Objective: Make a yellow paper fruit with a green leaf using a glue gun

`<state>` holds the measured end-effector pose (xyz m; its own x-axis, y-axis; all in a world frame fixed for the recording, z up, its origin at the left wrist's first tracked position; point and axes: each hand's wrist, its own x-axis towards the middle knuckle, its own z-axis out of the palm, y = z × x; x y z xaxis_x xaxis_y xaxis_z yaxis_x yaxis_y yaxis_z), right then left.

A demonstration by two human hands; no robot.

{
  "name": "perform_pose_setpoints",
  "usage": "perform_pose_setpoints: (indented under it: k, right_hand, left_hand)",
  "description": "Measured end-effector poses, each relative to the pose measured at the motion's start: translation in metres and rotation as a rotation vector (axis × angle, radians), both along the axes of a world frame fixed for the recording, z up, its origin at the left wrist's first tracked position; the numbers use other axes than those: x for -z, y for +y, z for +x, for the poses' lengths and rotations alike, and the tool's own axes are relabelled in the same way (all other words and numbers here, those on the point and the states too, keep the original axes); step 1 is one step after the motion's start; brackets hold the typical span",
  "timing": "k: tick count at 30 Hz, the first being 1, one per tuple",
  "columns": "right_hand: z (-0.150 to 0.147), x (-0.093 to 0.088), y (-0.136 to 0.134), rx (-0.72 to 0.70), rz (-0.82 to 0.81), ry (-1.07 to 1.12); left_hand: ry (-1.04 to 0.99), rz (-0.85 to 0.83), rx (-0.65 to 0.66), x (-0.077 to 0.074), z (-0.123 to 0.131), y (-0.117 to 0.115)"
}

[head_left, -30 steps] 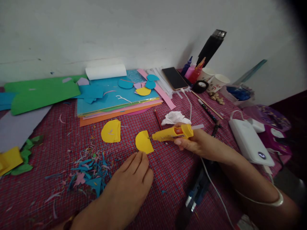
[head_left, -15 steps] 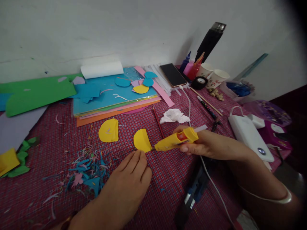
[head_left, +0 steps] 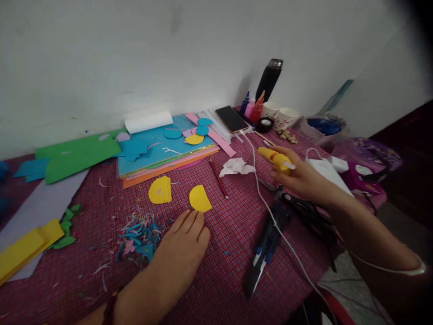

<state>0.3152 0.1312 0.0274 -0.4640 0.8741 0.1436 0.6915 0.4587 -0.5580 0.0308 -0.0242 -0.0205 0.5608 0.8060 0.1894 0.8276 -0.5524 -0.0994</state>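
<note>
My left hand [head_left: 184,243] lies flat on the red checked cloth [head_left: 233,234], fingers together, its tips just short of a yellow half-round paper piece [head_left: 200,199]. A second yellow paper piece [head_left: 160,190] lies a little to the left. My right hand [head_left: 301,174] is off to the right, closed around a yellow glue gun [head_left: 275,159] whose nozzle points away toward the back. The gun is well clear of the yellow pieces.
A stack of coloured sheets [head_left: 162,151] with cut shapes sits at the back. Nearby are a phone [head_left: 232,118], a white cable [head_left: 260,189], a red pencil [head_left: 218,178], crumpled tissue [head_left: 235,167], a white power bank [head_left: 326,169], cups [head_left: 286,118], a black bottle [head_left: 269,79] and paper scraps [head_left: 137,234].
My right hand has pulled the glue gun away from the yellow half-round piece, up and to the right. The left hand has stayed by the piece. The view has tilted and widened.
</note>
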Motion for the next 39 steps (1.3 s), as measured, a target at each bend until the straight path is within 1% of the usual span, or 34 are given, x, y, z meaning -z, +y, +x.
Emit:
perform_pose_setpoints:
  k: [2,4,6,8,10,12,13,14,16,17,18,19,20,21,22,24,26,27,29,32,35,39]
  right_hand:
    - [0.013,0.01,0.004,0.051,0.023,-0.14]
    - [0.023,0.021,0.008,0.087,0.048,-0.202]
    - [0.03,0.032,0.014,0.125,0.087,-0.25]
    - [0.033,0.042,0.019,0.151,0.132,-0.315]
    - [0.034,0.048,0.023,0.156,0.157,-0.365]
    - [0.034,0.047,0.022,0.144,0.156,-0.388]
    - [0.034,0.043,0.02,0.136,0.164,-0.416]
    - [0.034,0.038,0.017,0.132,0.179,-0.454]
    - [0.031,0.022,0.007,0.142,0.236,-0.547]
    - [0.027,0.013,0.001,0.153,0.264,-0.556]
    - [0.02,0.004,-0.005,0.161,0.292,-0.539]
    - [0.012,-0.003,-0.012,0.144,0.329,-0.475]
    - [0.001,-0.008,-0.018,0.093,0.358,-0.371]
    - [-0.012,-0.01,-0.023,0.0,0.364,-0.261]
    - [-0.027,-0.01,-0.027,-0.149,0.311,-0.187]
    - [-0.056,-0.002,-0.031,-0.439,0.217,-0.105]
    - [-0.08,0.011,-0.029,-0.618,0.214,-0.112]
    - [-0.088,0.017,-0.026,-0.668,0.214,-0.127]
    - [-0.097,0.029,-0.02,-0.716,0.216,-0.145]
    - [-0.095,0.038,-0.014,-0.733,0.207,-0.114]
    - [-0.09,0.042,-0.015,-0.731,0.196,-0.086]
    - [-0.088,0.045,-0.021,-0.707,0.183,-0.083]
  left_hand:
    - [-0.003,0.031,0.036,-0.014,-0.009,-0.001]
    - [-0.009,0.088,0.039,-0.031,-0.022,-0.001]
    - [-0.03,0.188,-0.006,-0.046,-0.035,0.001]
    - [-0.128,0.319,-0.02,-0.053,-0.044,0.006]
    - [-0.288,0.401,0.027,-0.05,-0.048,0.012]
    - [-0.41,0.397,0.077,-0.038,-0.047,0.016]
    - [-0.435,0.376,0.081,-0.031,-0.045,0.017]
    - [-0.444,0.357,0.05,-0.023,-0.043,0.018]
    - [-0.474,0.325,-0.004,-0.008,-0.04,0.017]
    - [-0.478,0.299,-0.016,-0.003,-0.039,0.016]
    - [-0.477,0.271,-0.012,0.002,-0.038,0.016]
    - [-0.469,0.243,0.003,0.005,-0.039,0.016]
    - [-0.457,0.221,0.025,0.006,-0.039,0.018]
    - [-0.444,0.204,0.042,0.007,-0.039,0.02]
    - [-0.436,0.195,0.052,0.007,-0.04,0.022]
    - [-0.431,0.197,0.062,0.006,-0.04,0.029]
    - [-0.409,0.215,0.063,0.005,-0.04,0.035]
    - [-0.393,0.238,0.059,0.005,-0.041,0.037]
    - [-0.346,0.304,0.037,0.005,-0.044,0.04]
    - [-0.323,0.387,0.035,0.007,-0.053,0.038]
    - [-0.327,0.349,0.08,0.007,-0.062,0.032]
    - [-0.225,0.276,0.101,0.006,-0.064,0.028]
